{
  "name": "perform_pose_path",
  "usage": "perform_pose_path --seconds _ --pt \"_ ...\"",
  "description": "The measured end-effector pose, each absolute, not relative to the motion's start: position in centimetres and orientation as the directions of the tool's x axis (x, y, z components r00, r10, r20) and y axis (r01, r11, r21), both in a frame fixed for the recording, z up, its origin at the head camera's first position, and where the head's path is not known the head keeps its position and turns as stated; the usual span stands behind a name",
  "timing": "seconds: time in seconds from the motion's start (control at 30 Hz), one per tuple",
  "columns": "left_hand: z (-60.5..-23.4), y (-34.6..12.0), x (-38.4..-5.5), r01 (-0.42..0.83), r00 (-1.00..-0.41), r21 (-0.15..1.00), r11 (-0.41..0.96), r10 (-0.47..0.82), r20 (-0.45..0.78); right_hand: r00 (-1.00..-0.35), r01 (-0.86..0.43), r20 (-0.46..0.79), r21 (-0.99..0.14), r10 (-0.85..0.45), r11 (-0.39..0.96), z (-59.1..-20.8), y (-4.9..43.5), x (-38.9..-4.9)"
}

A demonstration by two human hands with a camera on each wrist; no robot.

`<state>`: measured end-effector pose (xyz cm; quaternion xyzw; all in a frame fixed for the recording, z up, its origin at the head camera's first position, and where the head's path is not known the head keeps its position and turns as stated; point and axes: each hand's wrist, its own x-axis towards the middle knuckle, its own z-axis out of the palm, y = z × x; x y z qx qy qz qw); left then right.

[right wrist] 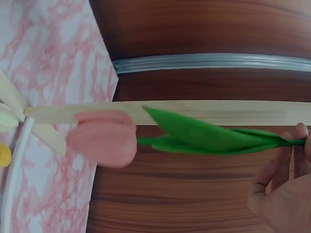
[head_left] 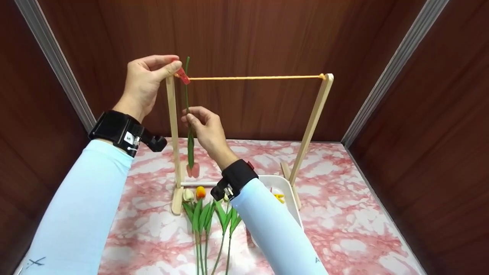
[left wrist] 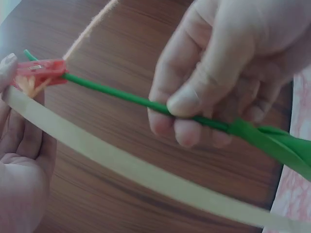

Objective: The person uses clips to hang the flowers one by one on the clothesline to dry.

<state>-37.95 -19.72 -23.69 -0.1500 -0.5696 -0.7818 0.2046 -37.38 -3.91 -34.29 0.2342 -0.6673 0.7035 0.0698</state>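
My left hand (head_left: 147, 78) pinches a red clothespin (head_left: 184, 75) at the left end of the orange string (head_left: 252, 78). In the left wrist view the clothespin (left wrist: 46, 70) sits across the string and a green stem (left wrist: 114, 92). That stem belongs to a pink tulip (right wrist: 104, 138) hanging bloom down, with its green leaves (right wrist: 209, 136) folded along it. Lower on the stem, my right hand (head_left: 208, 128) holds it between thumb and fingers. The stem's cut end sticks up above the string.
Two wooden posts (head_left: 313, 130) carry the string. On the pink marbled table (head_left: 344, 229) lie several tulips, among them an orange one (head_left: 200, 192) and a white one (head_left: 188, 195). A white tray (head_left: 294, 202) with a yellow clothespin (head_left: 279, 198) is partly behind my right forearm.
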Motion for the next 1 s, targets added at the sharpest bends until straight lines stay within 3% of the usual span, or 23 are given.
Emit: perform_pose_path --seconds 0.17,0.43,1.0 --pt "-24.1 -19.6 -38.0 0.507 -0.861 0.802 -0.314 -0.144 0.488 -0.881 -0.396 0.405 -0.914 -0.245 -0.086 -34.2 -3.7 -37.3" --pt "-24.0 -19.1 -38.0 0.532 -0.845 0.781 -0.325 -0.155 0.511 -0.881 -0.441 0.420 -0.896 -0.218 0.055 -34.2 -2.1 -37.4" --pt "-24.1 -20.8 -37.9 0.519 -0.855 0.789 -0.329 -0.193 0.482 -0.902 -0.398 0.405 -0.914 -0.148 -0.075 -36.2 2.5 -38.0"
